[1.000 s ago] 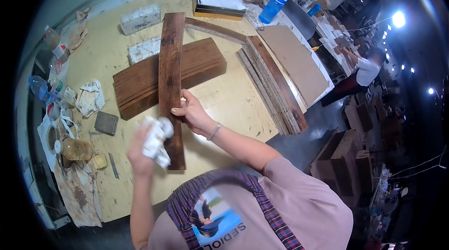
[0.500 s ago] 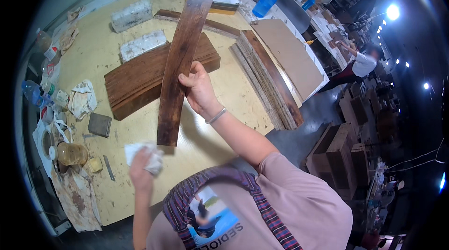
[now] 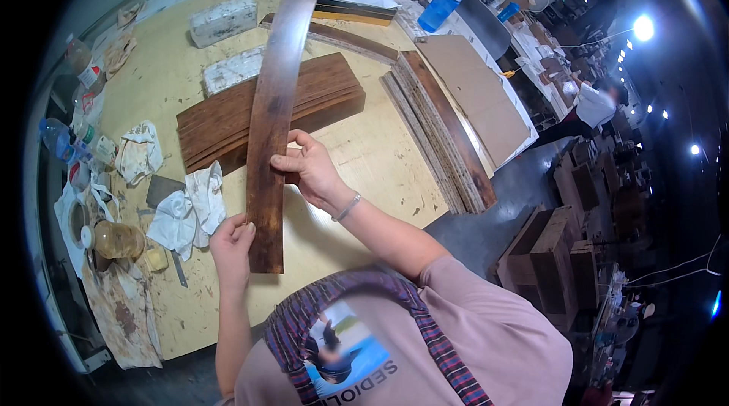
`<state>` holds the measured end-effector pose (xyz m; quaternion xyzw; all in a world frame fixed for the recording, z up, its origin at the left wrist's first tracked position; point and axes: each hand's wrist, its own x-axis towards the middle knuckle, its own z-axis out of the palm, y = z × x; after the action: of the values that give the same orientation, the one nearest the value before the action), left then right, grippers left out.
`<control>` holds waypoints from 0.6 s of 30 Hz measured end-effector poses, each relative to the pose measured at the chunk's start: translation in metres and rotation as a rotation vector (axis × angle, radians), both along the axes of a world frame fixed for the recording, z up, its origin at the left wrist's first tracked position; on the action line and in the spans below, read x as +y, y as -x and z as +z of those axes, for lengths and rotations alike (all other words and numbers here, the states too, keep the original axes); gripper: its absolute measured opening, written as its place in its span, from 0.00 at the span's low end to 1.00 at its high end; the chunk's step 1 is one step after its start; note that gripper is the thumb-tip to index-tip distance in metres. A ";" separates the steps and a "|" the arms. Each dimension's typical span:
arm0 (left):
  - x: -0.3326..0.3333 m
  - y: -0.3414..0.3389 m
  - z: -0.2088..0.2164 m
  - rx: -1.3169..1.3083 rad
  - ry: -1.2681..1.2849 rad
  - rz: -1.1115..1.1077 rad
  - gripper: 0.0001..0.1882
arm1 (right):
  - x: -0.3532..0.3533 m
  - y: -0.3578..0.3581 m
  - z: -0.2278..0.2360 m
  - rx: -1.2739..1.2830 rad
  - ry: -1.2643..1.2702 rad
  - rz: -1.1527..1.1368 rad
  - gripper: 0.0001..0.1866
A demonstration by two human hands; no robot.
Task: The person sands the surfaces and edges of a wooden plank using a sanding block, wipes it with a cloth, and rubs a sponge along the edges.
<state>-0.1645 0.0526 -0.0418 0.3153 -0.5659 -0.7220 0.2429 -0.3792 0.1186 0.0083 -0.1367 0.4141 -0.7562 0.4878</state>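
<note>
A long, dark brown wooden plank slants up over the worktable, its far end catching the light. My right hand grips its right edge, thumb on the face and fingers behind. At the plank's lower left edge, my left hand is closed with thumb and fingertips pinching the wood. A crumpled white cloth lies on the table just left of my left hand. Behind the held plank is a stack of similar brown planks, partly covered by it.
Two whitish wrapped blocks stand at the back. More planks lie along the right side, beside a cardboard sheet. A blue bottle is at the far right. A jar, rags and bottles crowd the left edge. Another person stands at far right.
My left hand has let go of the white cloth, now on the table, and taken the plank's left edge. The plank has come lower and nearer me, and stands more upright in view.
</note>
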 end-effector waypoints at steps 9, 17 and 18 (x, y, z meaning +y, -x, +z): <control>0.024 -0.007 -0.018 -0.018 -0.075 0.151 0.12 | 0.011 0.002 -0.002 0.184 -0.128 0.202 0.17; 0.042 -0.016 -0.017 -0.056 -0.013 0.033 0.07 | 0.024 0.009 0.004 0.533 -0.241 0.374 0.20; 0.035 -0.028 -0.014 -0.134 0.104 0.139 0.07 | 0.027 0.006 0.007 0.526 -0.226 0.332 0.21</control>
<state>-0.1364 0.0875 -0.0557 0.3884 -0.5942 -0.6504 0.2701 -0.3849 0.1459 0.0149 -0.3380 0.5790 -0.5546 0.4928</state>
